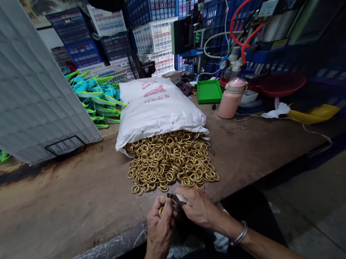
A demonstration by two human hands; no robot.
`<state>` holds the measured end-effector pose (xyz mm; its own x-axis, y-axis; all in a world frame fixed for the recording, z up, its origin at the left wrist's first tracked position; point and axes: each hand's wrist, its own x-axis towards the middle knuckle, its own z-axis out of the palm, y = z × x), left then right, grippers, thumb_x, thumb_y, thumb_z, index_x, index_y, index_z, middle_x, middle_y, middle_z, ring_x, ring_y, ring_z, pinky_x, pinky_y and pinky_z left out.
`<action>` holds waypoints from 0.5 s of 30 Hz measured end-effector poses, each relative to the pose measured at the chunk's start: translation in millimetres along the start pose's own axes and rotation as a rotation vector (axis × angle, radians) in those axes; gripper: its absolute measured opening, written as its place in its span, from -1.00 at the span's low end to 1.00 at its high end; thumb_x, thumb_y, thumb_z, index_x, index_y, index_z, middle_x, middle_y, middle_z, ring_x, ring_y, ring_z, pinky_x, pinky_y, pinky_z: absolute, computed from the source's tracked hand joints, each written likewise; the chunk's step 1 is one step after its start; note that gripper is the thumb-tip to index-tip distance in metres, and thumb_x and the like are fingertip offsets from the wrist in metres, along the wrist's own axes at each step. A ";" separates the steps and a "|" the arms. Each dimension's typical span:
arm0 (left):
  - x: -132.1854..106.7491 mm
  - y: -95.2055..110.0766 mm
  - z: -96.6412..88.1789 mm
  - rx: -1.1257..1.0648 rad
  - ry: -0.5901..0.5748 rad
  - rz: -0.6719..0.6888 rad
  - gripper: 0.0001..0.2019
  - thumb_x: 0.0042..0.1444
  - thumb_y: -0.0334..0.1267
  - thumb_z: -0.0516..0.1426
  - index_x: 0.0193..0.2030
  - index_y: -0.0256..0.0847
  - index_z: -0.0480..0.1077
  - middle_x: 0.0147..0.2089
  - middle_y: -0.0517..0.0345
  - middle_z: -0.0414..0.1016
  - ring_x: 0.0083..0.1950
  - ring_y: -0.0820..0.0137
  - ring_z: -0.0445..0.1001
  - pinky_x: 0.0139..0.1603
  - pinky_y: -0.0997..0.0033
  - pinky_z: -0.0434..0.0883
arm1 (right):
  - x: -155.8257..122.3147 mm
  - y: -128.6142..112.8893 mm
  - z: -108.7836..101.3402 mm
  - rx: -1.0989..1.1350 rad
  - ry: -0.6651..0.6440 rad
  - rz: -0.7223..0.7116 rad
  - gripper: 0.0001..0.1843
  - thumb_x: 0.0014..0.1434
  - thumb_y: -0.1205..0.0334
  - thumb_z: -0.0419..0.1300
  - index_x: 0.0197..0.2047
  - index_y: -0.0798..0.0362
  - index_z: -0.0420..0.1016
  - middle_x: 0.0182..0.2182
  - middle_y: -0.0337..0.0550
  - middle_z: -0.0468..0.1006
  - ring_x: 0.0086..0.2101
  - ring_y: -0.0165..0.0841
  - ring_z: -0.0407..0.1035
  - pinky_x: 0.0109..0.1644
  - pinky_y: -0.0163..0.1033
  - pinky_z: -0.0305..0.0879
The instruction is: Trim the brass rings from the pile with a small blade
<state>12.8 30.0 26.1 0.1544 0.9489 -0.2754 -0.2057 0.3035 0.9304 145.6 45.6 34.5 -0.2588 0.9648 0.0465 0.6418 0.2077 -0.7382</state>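
Observation:
My left hand is closed on a gold-coloured ring at the table's front edge. My right hand wraps round a small tool with a pale handle and a dark tip that meets the fingers of my left hand; it looks like a small knife or cutter. Just beyond both hands lies a heap of gold-coloured rings, spilling from the mouth of a white woven sack with red print. Whether the tool's tip touches the ring is hidden by my fingers.
The brown table has a plastic-wrapped front edge. A grey-white panel stands at left beside bright green and blue plastic pieces. To the right are a green tray, a pink bottle and a yellow scoop. Stacked crates stand behind.

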 end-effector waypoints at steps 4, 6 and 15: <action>-0.3 -1.5 -2.1 0.031 0.005 0.049 -0.67 -0.03 0.01 0.10 -0.50 -0.24 0.21 -0.62 0.34 0.17 -0.65 0.62 0.04 -0.63 0.61 0.01 | -5.1 0.2 2.8 -0.174 -0.021 -0.033 -0.79 -0.19 0.50 -0.06 -0.45 0.05 0.23 -0.62 -0.33 0.22 -0.56 -0.48 0.06 -0.47 -0.35 -0.17; -3.9 -1.9 -3.5 0.054 0.008 0.076 -0.68 -0.01 -0.01 0.09 -0.50 -0.24 0.21 -0.62 0.33 0.16 -0.64 0.62 0.04 -0.62 0.61 0.02 | -5.7 4.6 4.9 -0.239 -0.010 -0.052 -0.78 -0.17 0.47 -0.05 -0.40 0.05 0.24 -0.58 -0.30 0.26 -0.54 -0.46 0.09 -0.46 -0.33 -0.17; -20.3 8.7 -5.1 -0.224 -0.046 -0.104 -0.75 0.06 -0.06 0.06 -0.43 -0.22 0.23 -0.53 0.26 0.30 -0.66 0.64 0.07 -0.70 0.64 0.00 | 5.7 10.9 0.1 -0.361 0.062 0.025 -0.77 -0.10 0.48 -0.06 -0.33 0.06 0.24 -0.48 -0.22 0.40 -0.45 -0.42 0.24 -0.40 -0.35 -0.06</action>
<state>2.9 13.9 38.5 0.2284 0.9083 -0.3504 -0.3945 0.4154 0.8196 151.0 53.4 26.7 -0.2026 0.9760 0.0801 0.8638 0.2166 -0.4548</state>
